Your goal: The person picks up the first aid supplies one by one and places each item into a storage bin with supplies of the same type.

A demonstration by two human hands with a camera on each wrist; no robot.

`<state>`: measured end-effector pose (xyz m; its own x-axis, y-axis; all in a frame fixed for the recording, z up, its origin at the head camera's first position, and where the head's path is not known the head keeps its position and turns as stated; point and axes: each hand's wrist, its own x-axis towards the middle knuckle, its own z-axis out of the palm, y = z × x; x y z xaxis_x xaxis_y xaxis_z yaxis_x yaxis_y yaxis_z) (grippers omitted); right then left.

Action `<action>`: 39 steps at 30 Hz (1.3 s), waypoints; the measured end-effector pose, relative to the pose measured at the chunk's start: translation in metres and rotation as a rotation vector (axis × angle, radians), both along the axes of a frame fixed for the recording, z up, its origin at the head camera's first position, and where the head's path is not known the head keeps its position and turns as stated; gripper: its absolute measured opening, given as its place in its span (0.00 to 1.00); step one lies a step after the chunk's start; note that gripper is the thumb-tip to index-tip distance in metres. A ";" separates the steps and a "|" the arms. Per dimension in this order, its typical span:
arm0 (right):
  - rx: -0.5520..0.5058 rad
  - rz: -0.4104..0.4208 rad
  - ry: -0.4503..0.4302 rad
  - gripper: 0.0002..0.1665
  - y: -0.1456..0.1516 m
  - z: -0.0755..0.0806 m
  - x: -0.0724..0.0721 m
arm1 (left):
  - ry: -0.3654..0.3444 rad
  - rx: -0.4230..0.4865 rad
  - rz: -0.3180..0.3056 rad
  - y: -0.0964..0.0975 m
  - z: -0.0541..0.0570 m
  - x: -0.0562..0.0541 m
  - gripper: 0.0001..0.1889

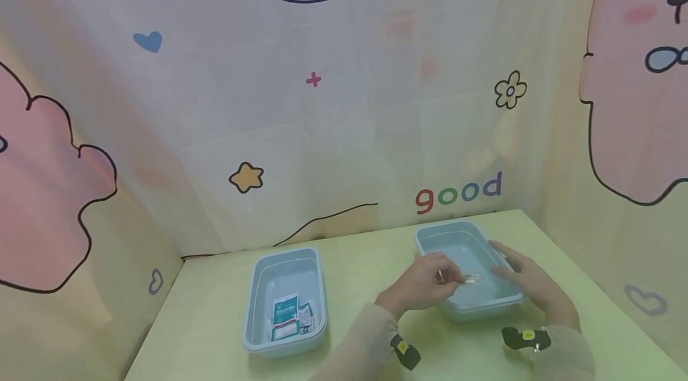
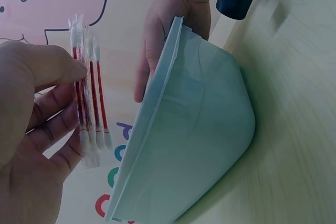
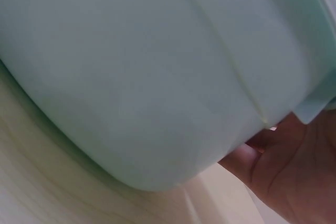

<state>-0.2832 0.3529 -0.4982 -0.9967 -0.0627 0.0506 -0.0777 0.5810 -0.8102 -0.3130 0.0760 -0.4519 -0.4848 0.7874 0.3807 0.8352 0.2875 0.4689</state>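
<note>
My left hand is over the right-hand light blue plastic basin. Between thumb and fingers it pinches a clear packet of cotton swabs, several of them, with red shafts and white tips. In the left wrist view the packet stands upright beside the basin's rim. My right hand holds that basin by its right side, with the thumb reaching over the rim. In the right wrist view the basin's outer wall fills most of the picture, and part of the right hand shows below the rim, some fingers hidden behind the wall.
A second light blue basin stands to the left on the pale wooden table. Inside lie a green and white packet and smaller sachets. Cloth with printed cartoons hangs behind the table and on both sides.
</note>
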 end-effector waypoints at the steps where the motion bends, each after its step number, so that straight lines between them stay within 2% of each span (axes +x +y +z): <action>1: 0.003 -0.001 0.001 0.43 0.000 0.000 0.000 | -0.003 -0.004 0.001 0.000 0.000 0.000 0.05; 8: 0.009 -0.002 0.005 0.43 0.001 0.000 0.000 | -0.007 -0.033 0.010 0.004 0.000 -0.001 0.05; 16: 0.013 -0.002 0.011 0.42 0.001 -0.002 0.002 | -0.038 -0.027 0.011 0.007 -0.005 -0.001 0.06; 25: 0.006 0.000 0.008 0.42 0.002 -0.002 0.001 | -0.010 -0.021 -0.007 0.012 -0.010 -0.003 0.06; 39: 0.011 -0.005 0.008 0.42 0.003 -0.003 -0.003 | -0.012 -0.033 -0.022 0.016 -0.016 -0.006 0.06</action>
<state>-0.2858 0.3557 -0.5011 -0.9966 -0.0584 0.0584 -0.0817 0.5899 -0.8033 -0.3191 0.0920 -0.4675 -0.4714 0.8102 0.3484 0.8358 0.2843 0.4697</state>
